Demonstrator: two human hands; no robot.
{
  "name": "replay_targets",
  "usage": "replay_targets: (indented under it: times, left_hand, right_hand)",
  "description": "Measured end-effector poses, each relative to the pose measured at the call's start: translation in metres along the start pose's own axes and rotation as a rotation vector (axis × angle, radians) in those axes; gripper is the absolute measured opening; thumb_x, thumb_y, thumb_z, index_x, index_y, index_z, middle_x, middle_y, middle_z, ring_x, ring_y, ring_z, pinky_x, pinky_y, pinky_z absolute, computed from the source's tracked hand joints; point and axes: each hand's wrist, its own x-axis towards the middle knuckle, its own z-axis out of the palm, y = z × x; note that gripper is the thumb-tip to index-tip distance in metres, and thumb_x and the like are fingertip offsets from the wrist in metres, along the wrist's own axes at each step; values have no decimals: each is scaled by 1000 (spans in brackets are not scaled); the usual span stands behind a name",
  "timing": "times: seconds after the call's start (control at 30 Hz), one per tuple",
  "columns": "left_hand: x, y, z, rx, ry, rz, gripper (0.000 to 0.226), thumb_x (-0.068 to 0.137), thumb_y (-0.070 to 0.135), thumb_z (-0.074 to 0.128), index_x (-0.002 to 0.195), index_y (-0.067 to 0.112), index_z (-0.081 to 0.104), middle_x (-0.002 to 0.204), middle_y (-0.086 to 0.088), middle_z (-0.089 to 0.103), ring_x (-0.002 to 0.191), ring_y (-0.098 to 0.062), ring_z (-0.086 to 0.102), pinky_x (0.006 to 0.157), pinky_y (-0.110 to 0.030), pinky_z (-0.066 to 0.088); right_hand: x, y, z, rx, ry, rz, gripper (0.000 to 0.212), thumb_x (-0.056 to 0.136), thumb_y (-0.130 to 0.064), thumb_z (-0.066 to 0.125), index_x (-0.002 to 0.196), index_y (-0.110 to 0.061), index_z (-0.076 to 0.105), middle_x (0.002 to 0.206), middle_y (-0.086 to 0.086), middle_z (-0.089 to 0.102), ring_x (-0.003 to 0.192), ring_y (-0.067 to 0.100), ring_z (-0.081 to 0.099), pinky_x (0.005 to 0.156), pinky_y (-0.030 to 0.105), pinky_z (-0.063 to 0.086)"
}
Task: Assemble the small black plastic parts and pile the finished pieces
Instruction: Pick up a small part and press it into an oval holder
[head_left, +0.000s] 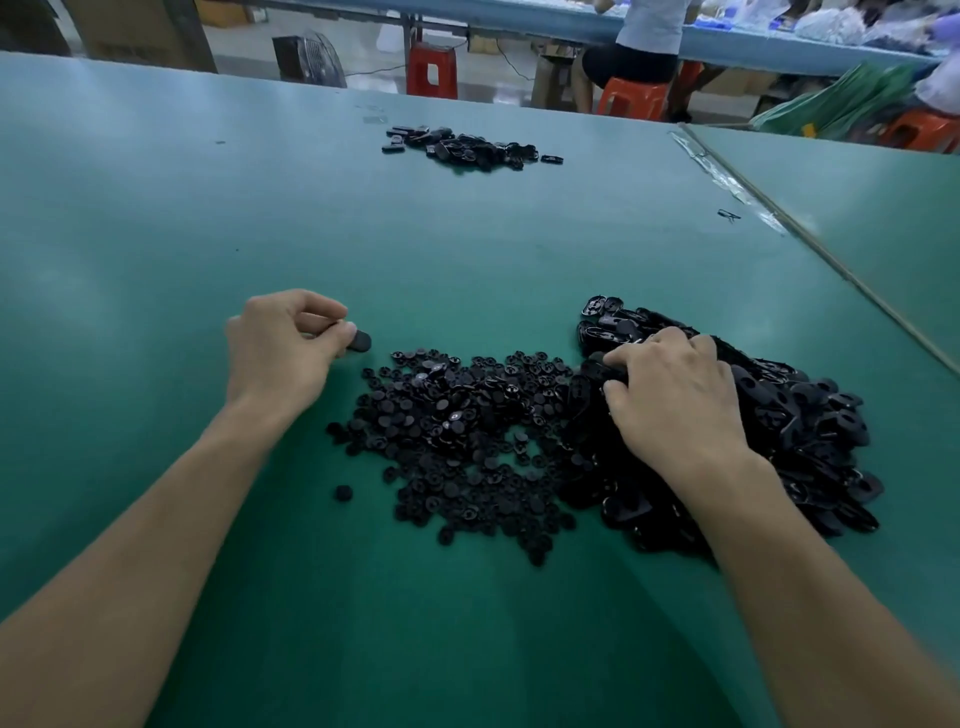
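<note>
On the green table (467, 270) lies a heap of small round black parts (457, 441) in front of me. To its right is a bigger heap of oval black shells (789, 436). My left hand (283, 348) is left of the round parts, pinching a small black piece (359, 341) between thumb and fingers. My right hand (670, 395) rests palm down on the shell heap, its fingers curled into the shells; what they hold is hidden. A smaller pile of black pieces (467, 146) lies far back on the table.
A single round part (343, 492) lies apart, left of the heap. A seam with a strip of tape (727, 182) runs along the table's right side. Red stools (432, 70) and seated people are beyond the far edge.
</note>
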Motion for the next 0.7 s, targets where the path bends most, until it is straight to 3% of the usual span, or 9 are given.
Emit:
replay_targets:
  times: [0.13,0.27,0.43,0.6,0.7]
  left_hand:
    - [-7,0,4,163,20,103,9,83,24,81,85,28,74,73,17,65,69,-4,65,78,-27,54]
    - [-11,-1,6,308,-12,174,10,84,27,81,92,24,76,95,7,62,81,-18,67,82,-40,58]
    - [-9,-3,7,371,-33,220,16,86,21,78,101,15,76,107,-5,68,96,-19,63,91,-30,49]
    - [-9,-3,10,435,-108,179,29,93,19,70,121,10,72,135,-14,62,127,-34,51,112,-40,35]
    - [-10,1,10,527,-82,224,37,94,22,68,130,14,67,142,-12,55,130,-35,44,112,-42,34]
  right_hand:
    - [5,1,1,-45,0,-29,28,98,-29,57,120,-15,66,121,13,57,116,35,50,97,43,44]
    - [4,8,1,60,57,-47,25,95,-31,66,110,-12,71,112,13,62,108,33,57,92,41,49]
    - [5,14,4,200,167,-68,18,91,-34,72,88,-16,74,96,6,60,92,28,59,73,32,39]
    - [4,13,4,406,363,-190,17,94,-33,69,91,-16,71,88,0,62,81,20,60,76,31,46]
    - [-8,-3,2,638,417,-210,19,98,-35,62,92,-17,63,69,-10,64,56,10,63,59,27,51]
